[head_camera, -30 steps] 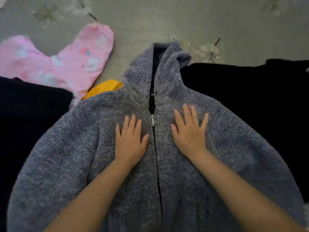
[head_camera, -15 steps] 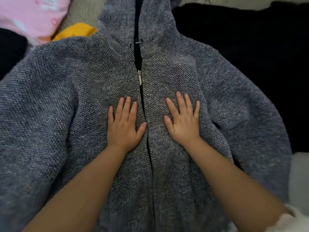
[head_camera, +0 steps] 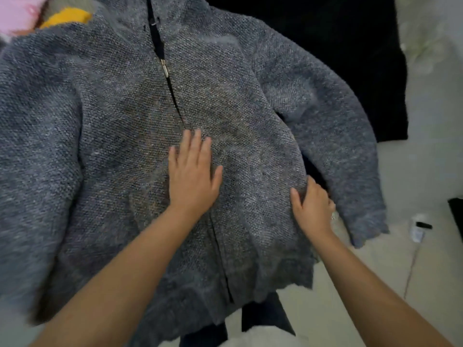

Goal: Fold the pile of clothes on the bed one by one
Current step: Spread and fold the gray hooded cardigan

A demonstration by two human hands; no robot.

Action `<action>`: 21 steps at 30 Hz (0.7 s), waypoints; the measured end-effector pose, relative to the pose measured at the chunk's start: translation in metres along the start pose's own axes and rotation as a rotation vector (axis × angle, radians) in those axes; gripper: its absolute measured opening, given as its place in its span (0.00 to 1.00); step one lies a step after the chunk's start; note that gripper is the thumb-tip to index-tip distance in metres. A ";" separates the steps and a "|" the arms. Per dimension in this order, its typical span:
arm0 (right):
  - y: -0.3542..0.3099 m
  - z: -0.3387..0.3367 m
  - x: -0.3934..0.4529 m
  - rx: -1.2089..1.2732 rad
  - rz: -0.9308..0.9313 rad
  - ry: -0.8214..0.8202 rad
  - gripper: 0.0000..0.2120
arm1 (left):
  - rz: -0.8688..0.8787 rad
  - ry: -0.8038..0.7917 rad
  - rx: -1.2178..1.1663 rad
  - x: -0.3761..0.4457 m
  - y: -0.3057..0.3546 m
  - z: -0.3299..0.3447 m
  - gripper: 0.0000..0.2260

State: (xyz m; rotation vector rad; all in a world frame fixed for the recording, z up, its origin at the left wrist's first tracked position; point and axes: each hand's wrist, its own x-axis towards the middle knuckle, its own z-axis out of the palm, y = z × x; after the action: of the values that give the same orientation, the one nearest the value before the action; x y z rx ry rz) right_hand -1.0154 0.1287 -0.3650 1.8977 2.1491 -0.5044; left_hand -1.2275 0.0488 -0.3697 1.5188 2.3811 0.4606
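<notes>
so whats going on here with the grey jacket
A person is folding clothes on a bed. A grey zip-up hooded jacket lies spread out front side up, not yet folded. The left hand rests flat on the middle of it by the zipper, while the right hand grips the jacket's side edge near the sleeve, perhaps about to fold it inward. A black garment, a pink one and a yellow one lie around it.

Left hand (head_camera: 191,176) flat on hoodie (head_camera: 112,126), right hand (head_camera: 312,205) gripping

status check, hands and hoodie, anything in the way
Left hand flat on grey hoodie at zipper. Right hand gripping its side edge. Black garment under right sleeve.
</notes>
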 end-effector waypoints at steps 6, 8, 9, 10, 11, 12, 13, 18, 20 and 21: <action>0.040 -0.005 -0.011 0.323 -0.062 0.121 0.12 | -0.024 -0.491 0.342 -0.064 0.013 0.037 0.32; 0.059 -0.003 -0.018 0.226 -0.041 0.078 0.13 | -0.010 -0.604 0.414 -0.067 0.012 0.037 0.33; 0.067 0.002 -0.021 0.138 -0.030 -0.010 0.13 | -0.008 -0.648 0.436 -0.066 0.014 0.035 0.34; 0.074 0.009 -0.022 0.035 -0.044 -0.114 0.13 | -0.014 -0.683 0.452 -0.064 0.018 0.032 0.35; 0.078 0.015 -0.020 -0.045 -0.078 -0.198 0.13 | -0.031 -0.701 0.458 -0.061 0.024 0.028 0.35; 0.081 0.016 -0.017 -0.098 -0.125 -0.226 0.14 | -0.058 -0.693 0.440 -0.058 0.031 0.024 0.34; 0.083 0.013 -0.014 -0.124 -0.171 -0.207 0.15 | -0.092 -0.643 0.397 -0.054 0.039 0.021 0.32; 0.123 -0.016 0.014 0.085 -0.165 0.199 0.25 | -0.113 -0.248 0.110 -0.041 0.100 0.032 0.29; 0.135 -0.020 0.028 -0.056 -0.117 -0.006 0.35 | -0.101 -0.244 0.091 -0.033 0.123 0.047 0.31; 0.139 -0.019 0.035 -0.174 -0.139 -0.090 0.37 | -0.118 -0.250 0.112 -0.027 0.131 0.056 0.32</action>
State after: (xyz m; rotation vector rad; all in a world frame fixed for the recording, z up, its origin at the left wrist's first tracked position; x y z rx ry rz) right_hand -0.8817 0.1823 -0.3753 1.6133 2.1976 -0.4057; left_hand -1.0867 0.0824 -0.3657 1.3793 2.3142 0.1048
